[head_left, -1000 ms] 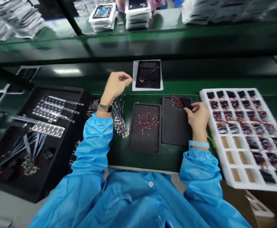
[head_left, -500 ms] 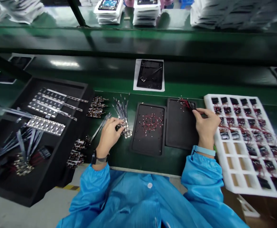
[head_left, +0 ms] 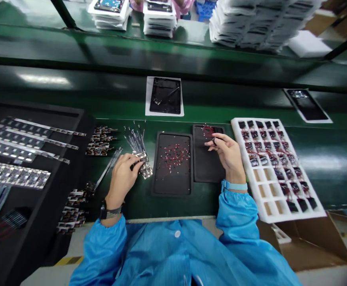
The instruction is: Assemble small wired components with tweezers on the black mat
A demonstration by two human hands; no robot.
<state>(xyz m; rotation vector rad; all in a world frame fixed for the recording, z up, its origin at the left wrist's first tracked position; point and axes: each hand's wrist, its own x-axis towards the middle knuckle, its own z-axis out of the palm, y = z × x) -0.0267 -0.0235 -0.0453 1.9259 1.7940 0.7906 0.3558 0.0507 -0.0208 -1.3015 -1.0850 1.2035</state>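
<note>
My left hand (head_left: 122, 176) rests at a fanned bundle of flat flex cables with small circuit boards (head_left: 146, 170) on the bench, its thumb and fingers pinched at the boards. Over the right black tray (head_left: 207, 167), my right hand (head_left: 230, 155) pinches a small black part (head_left: 214, 141) between thumb and fingers. The part is too small to name more exactly. Thin red wires (head_left: 207, 130) lie at the far end of that tray. Beside it, the left black tray (head_left: 173, 187) holds a tangle of red wires with small bright ends (head_left: 176, 157).
A white foam tray (head_left: 255, 206) of black parts with red wires stands right. The large black bin (head_left: 75, 119) at left bears cable strips; stacked boards (head_left: 100, 141) lie beside it. A black panel (head_left: 165, 95) lies on white paper behind the trays, below a shelf (head_left: 161, 51).
My right hand has moved left over the right tray and turned, lifting the small black part. My left hand stays at the circuit boards. The view has swung to the right.
</note>
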